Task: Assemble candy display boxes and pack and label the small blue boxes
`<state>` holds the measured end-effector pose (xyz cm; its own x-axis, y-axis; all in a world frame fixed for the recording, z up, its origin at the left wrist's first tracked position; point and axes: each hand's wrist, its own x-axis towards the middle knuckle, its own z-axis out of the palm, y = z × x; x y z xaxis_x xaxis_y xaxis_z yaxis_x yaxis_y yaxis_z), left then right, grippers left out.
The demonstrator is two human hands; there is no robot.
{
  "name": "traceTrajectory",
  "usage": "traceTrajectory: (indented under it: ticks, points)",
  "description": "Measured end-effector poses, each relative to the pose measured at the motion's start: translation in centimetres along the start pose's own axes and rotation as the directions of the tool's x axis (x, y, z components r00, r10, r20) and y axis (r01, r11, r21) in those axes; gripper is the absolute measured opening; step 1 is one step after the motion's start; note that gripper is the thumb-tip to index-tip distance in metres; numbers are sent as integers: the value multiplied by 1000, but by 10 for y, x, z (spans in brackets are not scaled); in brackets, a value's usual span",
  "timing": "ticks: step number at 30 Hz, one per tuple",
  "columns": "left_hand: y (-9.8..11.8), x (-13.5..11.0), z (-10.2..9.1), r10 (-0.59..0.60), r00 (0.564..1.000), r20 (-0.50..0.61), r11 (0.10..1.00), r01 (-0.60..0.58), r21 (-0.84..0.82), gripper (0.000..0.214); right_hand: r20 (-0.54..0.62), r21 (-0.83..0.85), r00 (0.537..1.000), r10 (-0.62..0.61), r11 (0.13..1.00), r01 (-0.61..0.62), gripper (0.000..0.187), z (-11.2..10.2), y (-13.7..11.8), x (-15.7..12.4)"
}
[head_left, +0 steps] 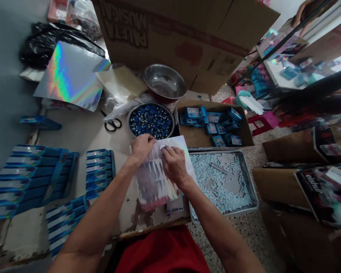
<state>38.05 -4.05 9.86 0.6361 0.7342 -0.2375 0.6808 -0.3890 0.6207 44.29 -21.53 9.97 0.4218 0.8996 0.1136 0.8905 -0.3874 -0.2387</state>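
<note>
A shiny holographic sticker sheet [156, 178] lies on the worn board in front of me. My left hand [142, 147] rests with curled fingers on the sheet's top left corner, holding it down. My right hand [174, 163] pinches a small sticker [162, 147] near the sheet's top edge. Just beyond the hands stands a round metal bowl [151, 120] full of small blue caps.
A metal tray [244, 167] of small pale pieces sits to the right, an open carton [204, 137] of blue boxes behind it. Rows of blue packs [31, 178] lie left. Scissors [112, 123], an empty steel bowl [165, 81], a large holographic sheet [71, 77] and a big cardboard box [187, 34] stand farther back.
</note>
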Motion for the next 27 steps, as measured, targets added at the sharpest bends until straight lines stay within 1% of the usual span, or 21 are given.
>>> traceTrajectory:
  ticks: [2, 4, 6, 7, 8, 9, 10, 11, 12, 13, 14, 15, 16, 17, 18, 19, 21, 23, 25, 27]
  points:
    - [2, 0, 3, 25, 1000, -14, 999, -24, 26, 18, -18, 36, 999, 45, 998, -44, 24, -13, -4, -13]
    - [5, 0, 8, 77, 996, -40, 997, -76, 31, 19, -55, 94, 993, 108, 990, -102, 14, -31, -12, -24]
    - [6, -2, 11, 148, 985, -86, 989, -148, 4, 19, -101, 227, 974, 202, 958, -175, 9, -50, -23, -34]
    - [4, -4, 10, 186, 974, -132, 981, -191, -28, 18, -103, 336, 957, 270, 915, -222, 7, -60, -30, -36]
    - [2, -9, 8, 219, 956, -193, 969, -236, -73, 19, -72, 462, 935, 346, 843, -276, 6, -69, -38, -38]
    - [-3, -15, 3, 231, 937, -263, 953, -272, -131, 21, -6, 586, 910, 415, 739, -333, 8, -76, -47, -38]
    - [-9, -24, -2, 210, 922, -325, 935, -286, -209, 24, 81, 691, 884, 460, 614, -382, 11, -81, -56, -37]
    - [-17, -36, -9, 152, 921, -359, 909, -273, -314, 29, 169, 766, 863, 476, 487, -419, 15, -84, -65, -34]
    - [-27, -49, -17, 62, 936, -348, 865, -224, -448, 35, 246, 815, 849, 467, 374, -442, 18, -84, -74, -31]
    - [-38, -63, -25, -43, 959, -279, 788, -139, -600, 44, 301, 846, 844, 444, 285, -451, 20, -82, -82, -28]
    - [-50, -79, -32, -133, 980, -149, 670, -22, -742, 55, 343, 864, 844, 413, 214, -456, 21, -77, -91, -24]
    - [-61, -94, -39, -185, 983, 17, 521, 113, -846, 66, 375, 874, 844, 384, 157, -460, 21, -71, -100, -21]
    - [-73, -108, -45, -192, 965, 180, 367, 241, -898, 75, 406, 875, 842, 355, 114, -470, 21, -64, -109, -18]
    - [-84, -121, -51, -172, 937, 305, 233, 340, -911, 81, 434, 871, 839, 327, 85, -484, 21, -57, -118, -15]
    - [-95, -133, -56, -144, 913, 381, 135, 399, -907, 83, 459, 864, 836, 303, 69, -499, 21, -50, -127, -13]
    - [-105, -142, -61, -128, 903, 409, 71, 420, -905, 79, 478, 855, 831, 284, 67, -514, 22, -43, -137, -12]
    - [-124, -156, -70, -156, 908, 388, 12, 395, -919, 61, 507, 836, 822, 257, 85, -542, 24, -31, -155, -10]
    - [-145, -166, -76, -229, 901, 369, -4, 378, -926, 45, 550, 808, 802, 233, 95, -582, 26, -18, -172, -10]
    - [-167, -173, -78, -318, 872, 373, -22, 387, -922, 39, 592, 778, 775, 223, 92, -621, 28, -1, -185, -13]
    - [-189, -180, -76, -393, 838, 378, -40, 395, -918, 38, 612, 757, 751, 249, 90, -647, 29, 20, -197, -17]
